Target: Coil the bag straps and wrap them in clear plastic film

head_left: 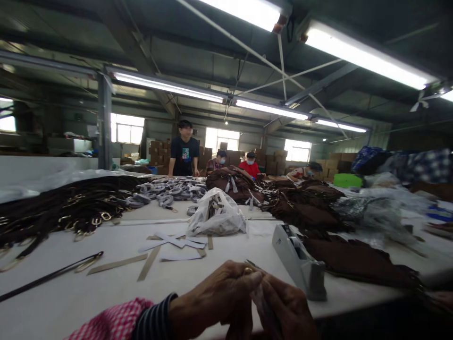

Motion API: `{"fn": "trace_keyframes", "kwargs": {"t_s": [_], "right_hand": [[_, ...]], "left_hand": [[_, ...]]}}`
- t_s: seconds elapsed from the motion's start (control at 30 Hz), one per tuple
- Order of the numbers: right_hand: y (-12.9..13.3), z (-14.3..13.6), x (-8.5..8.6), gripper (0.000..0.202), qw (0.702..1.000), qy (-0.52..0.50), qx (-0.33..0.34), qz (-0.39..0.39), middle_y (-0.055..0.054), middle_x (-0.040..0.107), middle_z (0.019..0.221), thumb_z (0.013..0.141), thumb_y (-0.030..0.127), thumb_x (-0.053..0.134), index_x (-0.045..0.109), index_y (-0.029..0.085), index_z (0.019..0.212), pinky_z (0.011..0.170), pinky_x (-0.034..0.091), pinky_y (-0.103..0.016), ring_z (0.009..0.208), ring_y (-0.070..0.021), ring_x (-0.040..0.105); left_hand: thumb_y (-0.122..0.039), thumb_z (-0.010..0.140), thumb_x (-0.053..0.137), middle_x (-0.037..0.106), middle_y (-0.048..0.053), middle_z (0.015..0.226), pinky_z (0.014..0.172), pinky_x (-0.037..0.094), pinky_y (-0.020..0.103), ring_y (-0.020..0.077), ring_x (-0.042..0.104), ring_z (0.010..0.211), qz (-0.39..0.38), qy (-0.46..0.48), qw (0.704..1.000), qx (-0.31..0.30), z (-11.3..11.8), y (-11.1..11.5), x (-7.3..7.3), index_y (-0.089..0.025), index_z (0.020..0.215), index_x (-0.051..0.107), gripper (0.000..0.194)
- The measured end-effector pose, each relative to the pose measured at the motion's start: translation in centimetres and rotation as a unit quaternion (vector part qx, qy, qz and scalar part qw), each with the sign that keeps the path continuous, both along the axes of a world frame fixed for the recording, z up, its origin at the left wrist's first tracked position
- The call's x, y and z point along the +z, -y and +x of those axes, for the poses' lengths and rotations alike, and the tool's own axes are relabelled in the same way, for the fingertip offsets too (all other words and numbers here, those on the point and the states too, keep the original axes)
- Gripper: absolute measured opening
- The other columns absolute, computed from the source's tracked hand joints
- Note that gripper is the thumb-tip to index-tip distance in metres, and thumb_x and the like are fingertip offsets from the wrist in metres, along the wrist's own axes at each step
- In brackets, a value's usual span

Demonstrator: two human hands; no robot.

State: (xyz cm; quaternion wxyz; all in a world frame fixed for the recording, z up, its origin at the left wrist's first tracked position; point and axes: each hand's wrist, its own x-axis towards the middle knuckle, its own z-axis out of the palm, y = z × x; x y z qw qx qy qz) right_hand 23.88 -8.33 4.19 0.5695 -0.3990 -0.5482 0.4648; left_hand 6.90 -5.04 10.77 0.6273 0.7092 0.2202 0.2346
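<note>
My left hand (221,293) and my right hand (288,304) come together low in the middle, at the table's near side. The fingers of both are pinched around a small grey, wrapped-looking piece (262,304), mostly hidden by them. A thin dark tip shows above the fingertips, and a gold-coloured ring shape sits near my left fingers. Just right of my hands stands a grey tape dispenser (299,262). Beyond them lie loose white and grey-beige strips (177,243), and a dark strap (53,276) with a gold clasp is at the left.
A clear plastic bag (217,215) holding strips stands mid-table. Dark straps with gold clasps (71,203) are heaped left, beside grey wrapped pieces (170,191). Brown fabric items (350,255) spread along the right. Several people, one standing (184,153), are across the table.
</note>
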Motion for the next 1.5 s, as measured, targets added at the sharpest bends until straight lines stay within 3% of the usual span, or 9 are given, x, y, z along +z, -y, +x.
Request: {"fn": "trace_keyframes", "kwargs": {"t_s": [0.13, 0.3, 0.4, 0.67, 0.87, 1.03, 1.17, 1.33, 1.5], "right_hand": [[-0.9, 0.4, 1.8, 0.049, 0.995, 0.045, -0.052, 0.070, 0.004, 0.047, 0.055, 0.092, 0.061, 0.066, 0.057, 0.017, 0.072, 0.046, 0.028, -0.021, 0.049, -0.0080, 0.038], [-1.6, 0.6, 3.2, 0.033, 0.965, 0.101, -0.186, 0.152, 0.004, 0.063, 0.063, 0.098, 0.053, 0.062, 0.052, 0.022, 0.104, 0.054, 0.042, -0.022, 0.056, -0.0125, 0.054], [-1.9, 0.6, 3.4, 0.033, 0.975, 0.063, -0.154, 0.146, 0.005, 0.062, 0.062, 0.099, 0.053, 0.061, 0.050, 0.022, 0.104, 0.051, 0.041, -0.020, 0.053, -0.0112, 0.053], [-1.4, 3.6, 0.5, 0.047, 0.993, -0.013, 0.114, -0.033, -0.002, 0.063, 0.060, 0.100, 0.058, 0.057, 0.066, 0.013, 0.089, 0.044, 0.035, -0.019, 0.044, -0.0083, 0.049], [-1.2, 4.0, 0.4, 0.049, 0.999, 0.030, 0.032, 0.002, 0.004, 0.051, 0.049, 0.092, 0.058, 0.070, 0.065, 0.013, 0.073, 0.040, 0.023, -0.019, 0.040, -0.0042, 0.035], [-1.6, 4.0, -0.1, 0.060, 0.996, 0.074, 0.044, -0.006, 0.003, 0.051, 0.048, 0.091, 0.070, 0.063, 0.056, 0.016, 0.064, 0.039, 0.020, -0.021, 0.037, -0.0038, 0.033], [-2.3, 3.9, 0.0, 0.062, 0.995, 0.090, 0.050, -0.015, 0.003, 0.051, 0.049, 0.090, 0.074, 0.060, 0.055, 0.017, 0.066, 0.039, 0.020, -0.021, 0.037, -0.0041, 0.033], [-2.4, 3.4, 1.2, 0.061, 0.991, 0.130, 0.040, 0.004, 0.004, 0.045, 0.048, 0.091, 0.074, 0.059, 0.052, 0.018, 0.064, 0.041, 0.017, -0.024, 0.040, -0.0056, 0.029], [-1.1, 3.8, 2.0, 0.062, 0.972, 0.219, -0.042, 0.074, 0.004, 0.038, 0.052, 0.094, 0.071, 0.056, 0.045, 0.020, 0.059, 0.052, 0.024, -0.028, 0.052, -0.0105, 0.034]], "left_hand": [[-0.057, 0.095, 0.060, 0.072, 0.006, 0.071, 0.037, 0.029, 0.016, 0.0093, 0.058, 0.043, 0.038, 0.010, 0.998, 0.052, 0.2, -0.9, 1.2, -0.011, 0.106, 0.071, 0.049], [-0.055, 0.088, 0.072, 0.074, 0.005, 0.078, 0.042, 0.037, 0.017, 0.0133, 0.068, 0.053, 0.016, 0.005, 0.996, 0.087, 0.8, -2.0, 1.5, -0.013, 0.105, 0.069, 0.045], [-0.049, 0.086, 0.075, 0.073, 0.004, 0.072, 0.044, 0.038, 0.018, 0.0123, 0.066, 0.052, 0.039, 0.035, 0.993, 0.107, 1.4, -2.1, 1.4, -0.013, 0.091, 0.066, 0.038], [-0.044, 0.084, 0.077, 0.072, 0.003, 0.073, 0.047, 0.041, 0.018, 0.0135, 0.068, 0.058, 0.082, 0.024, 0.991, 0.104, -0.1, -3.8, 2.8, -0.013, 0.082, 0.065, 0.033], [-0.045, 0.081, 0.082, 0.075, 0.004, 0.078, 0.043, 0.039, 0.016, 0.0115, 0.066, 0.054, 0.048, -0.063, 0.994, 0.074, -1.2, -4.8, 4.0, -0.014, 0.099, 0.066, 0.039], [-0.040, 0.089, 0.070, 0.062, -0.003, 0.054, 0.037, 0.032, 0.015, 0.0052, 0.043, 0.038, 0.083, -0.074, 0.993, 0.041, -1.0, -5.0, 2.0, -0.014, 0.090, 0.067, 0.026], [-0.038, 0.089, 0.067, 0.061, -0.003, 0.053, 0.036, 0.034, 0.015, 0.0062, 0.045, 0.037, 0.101, -0.054, 0.990, 0.083, -0.2, -4.4, 0.8, -0.015, 0.083, 0.063, 0.023], [-0.040, 0.087, 0.068, 0.060, -0.003, 0.052, 0.035, 0.036, 0.016, 0.0081, 0.047, 0.037, 0.113, -0.044, 0.987, 0.104, 0.4, -3.3, 1.7, -0.017, 0.080, 0.062, 0.025], [-0.039, 0.077, 0.075, 0.064, 0.001, 0.057, 0.044, 0.043, 0.023, 0.0120, 0.054, 0.044, 0.068, -0.022, 0.992, 0.108, -1.8, -4.3, 1.8, -0.014, 0.070, 0.069, 0.026]]}}
